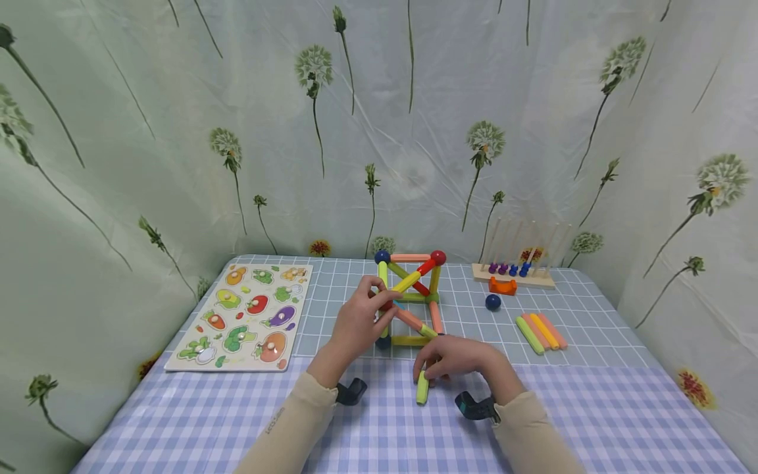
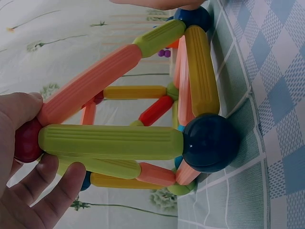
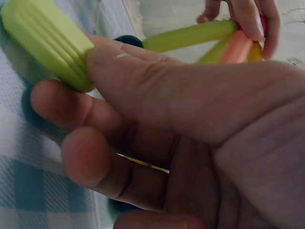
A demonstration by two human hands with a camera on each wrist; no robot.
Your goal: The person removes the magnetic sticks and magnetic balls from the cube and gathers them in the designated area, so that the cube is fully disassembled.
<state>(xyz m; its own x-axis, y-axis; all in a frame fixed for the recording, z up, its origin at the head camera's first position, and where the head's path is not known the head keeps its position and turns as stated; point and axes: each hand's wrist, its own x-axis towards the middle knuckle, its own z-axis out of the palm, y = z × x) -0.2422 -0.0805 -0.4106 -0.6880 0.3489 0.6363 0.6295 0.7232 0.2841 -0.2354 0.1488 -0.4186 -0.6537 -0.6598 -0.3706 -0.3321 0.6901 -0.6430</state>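
Notably, your left-wrist view shows what the head view mostly hides behind hands: a red ball (image 2: 27, 140) where a salmon rod (image 2: 90, 86) and a green rod (image 2: 112, 142) meet, and a navy ball (image 2: 198, 18) at the frame's near right corner. Only the right-wrist view details the grooves on your light green stick (image 3: 47, 47). Your left hand (image 1: 362, 313) has its grip closed around the red ball, thumb against the salmon rod; your right hand (image 1: 453, 355) pinches the stick, one end jutting free. The frame (image 1: 411, 298) of coloured rods and balls stands mid-bench on a gridded mat (image 1: 326, 296), toward the far edge, a slanting brace across its near side. Four loose sticks (image 1: 543, 331) lie toward the bench's (image 1: 592, 421) right edge.
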